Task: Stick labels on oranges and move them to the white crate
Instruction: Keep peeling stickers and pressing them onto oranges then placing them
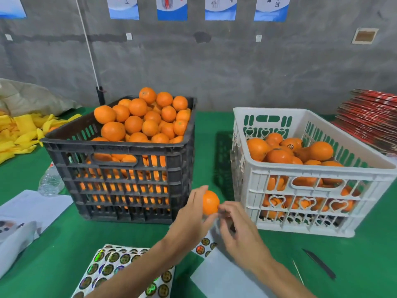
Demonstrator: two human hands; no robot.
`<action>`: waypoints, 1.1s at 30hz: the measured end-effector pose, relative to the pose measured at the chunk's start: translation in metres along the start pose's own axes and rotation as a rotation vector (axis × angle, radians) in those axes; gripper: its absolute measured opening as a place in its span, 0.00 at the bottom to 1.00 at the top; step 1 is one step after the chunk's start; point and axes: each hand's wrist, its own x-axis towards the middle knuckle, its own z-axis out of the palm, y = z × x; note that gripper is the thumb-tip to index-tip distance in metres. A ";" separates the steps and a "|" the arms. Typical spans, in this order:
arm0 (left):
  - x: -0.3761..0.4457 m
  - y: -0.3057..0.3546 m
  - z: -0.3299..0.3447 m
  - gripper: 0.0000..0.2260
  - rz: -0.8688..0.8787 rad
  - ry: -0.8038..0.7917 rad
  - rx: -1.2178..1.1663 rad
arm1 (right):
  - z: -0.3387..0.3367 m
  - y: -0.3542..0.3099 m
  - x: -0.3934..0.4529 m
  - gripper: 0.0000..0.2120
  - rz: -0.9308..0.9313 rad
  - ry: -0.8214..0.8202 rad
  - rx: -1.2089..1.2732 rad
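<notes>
Fingers of the left hand (pixel 191 218) curl round one orange (pixel 210 202); right hand (pixel 238 229) fingertips pinch at it. Two crates: black crate (pixel 120 147), white crate (pixel 311 173).

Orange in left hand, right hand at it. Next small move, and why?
Probably press the label down with the right hand, whose fingertips meet the orange that the left hand holds between the crates. Whether a label is on yet cannot be seen.

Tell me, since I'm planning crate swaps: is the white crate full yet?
Not full. The white crate holds oranges only partway up; its upper inner walls still show bare.
</notes>
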 end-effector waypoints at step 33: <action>-0.019 -0.041 0.023 0.29 0.176 -0.086 0.324 | 0.024 0.034 -0.003 0.02 0.175 -0.256 0.183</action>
